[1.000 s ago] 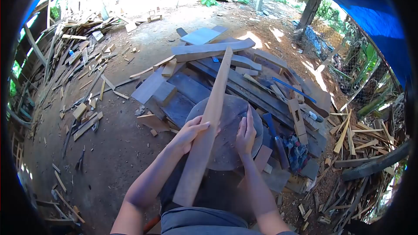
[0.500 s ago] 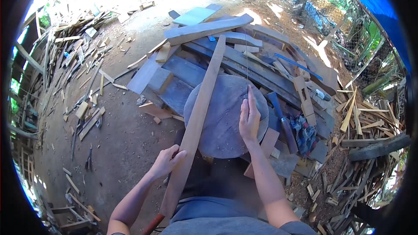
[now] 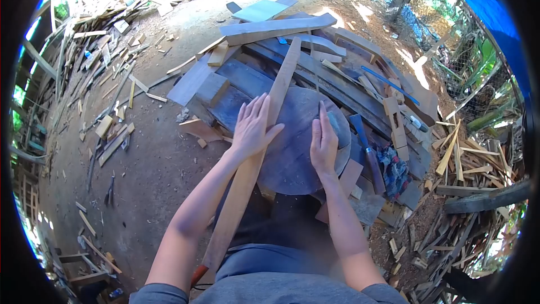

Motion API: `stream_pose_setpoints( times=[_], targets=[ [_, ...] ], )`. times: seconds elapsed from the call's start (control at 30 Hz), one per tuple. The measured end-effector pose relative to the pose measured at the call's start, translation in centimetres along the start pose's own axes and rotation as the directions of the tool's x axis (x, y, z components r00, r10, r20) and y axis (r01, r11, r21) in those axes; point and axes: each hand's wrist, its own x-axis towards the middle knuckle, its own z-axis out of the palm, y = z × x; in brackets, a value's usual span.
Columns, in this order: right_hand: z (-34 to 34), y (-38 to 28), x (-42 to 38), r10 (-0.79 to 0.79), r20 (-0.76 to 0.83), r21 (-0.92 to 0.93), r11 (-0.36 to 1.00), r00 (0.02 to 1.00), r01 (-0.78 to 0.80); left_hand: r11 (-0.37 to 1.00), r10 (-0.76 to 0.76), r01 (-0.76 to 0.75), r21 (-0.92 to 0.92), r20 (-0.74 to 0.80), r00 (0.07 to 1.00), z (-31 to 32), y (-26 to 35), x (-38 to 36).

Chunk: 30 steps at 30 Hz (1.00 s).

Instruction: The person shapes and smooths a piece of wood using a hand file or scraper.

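A long tapered wooden board slants from my lap across a round wooden block. My left hand lies on the board's middle, fingers stretched and somewhat apart, thumb over its right edge. Over the right part of the block, my right hand is closed with its index finger pointing forward. From it a thin, blade-like strip runs forward, seen nearly edge-on; its kind is hard to make out. An orange-brown handle shows by the board's near end.
Boards and cut pieces are piled beyond the block. To the right lie a blue-bladed chisel-like tool, a crumpled cloth and a blue strip. Wood scraps litter the ground on the left; offcuts lie far right.
My left hand has moved forward from the board's lower part, where its fingers were curled at the edge, and now lies flatter on the middle. My right hand stays in nearly the same place.
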Motion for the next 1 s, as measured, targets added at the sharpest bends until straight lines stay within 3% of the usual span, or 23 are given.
stream_pose_setpoints(
  times=[0.1, 0.23, 0.3, 0.4, 0.63, 0.7, 1.0],
  targets=[
    [-0.1, -0.3, -0.1, -0.060, 0.046, -0.101, 0.993, 0.997, 0.065, 0.996, -0.085, 0.086, -0.006, 0.038, 0.996, 3.1, 0.5, 1.8],
    [0.3, -0.4, 0.0, -0.104, 0.073, -0.252, 0.960, 0.992, 0.119, 0.999, -0.052, 0.052, 0.008, 0.050, 0.997, 3.3, 1.5, 0.0],
    [1.0, -0.2, 0.4, -0.098, 0.090, -0.244, 0.963, 0.991, 0.117, 0.997, -0.073, 0.075, -0.025, 0.080, 0.994, 2.8, 1.7, -0.7],
    [1.1, -0.7, 1.6, -0.039, 0.283, -0.430, 0.888, 0.958, 0.163, 0.998, -0.067, 0.067, 0.000, 0.070, 0.995, 2.9, 2.1, -0.5],
    [0.8, -2.0, 2.9, 0.041, 0.414, -0.480, 0.859, 0.909, 0.179, 0.982, -0.181, 0.184, -0.036, 0.075, 0.981, 3.9, 2.2, 2.0],
    [0.4, -3.0, 2.8, 0.115, 0.479, -0.572, 0.793, 0.870, 0.210, 0.980, -0.194, 0.196, -0.020, 0.081, 0.978, 4.0, 2.3, 2.0],
    [4.7, 1.0, 8.0, 0.003, 0.411, -0.583, 0.769, 0.912, 0.260, 0.977, -0.205, 0.208, -0.035, 0.072, 0.976, 3.6, 3.0, 1.9]
  ],
)
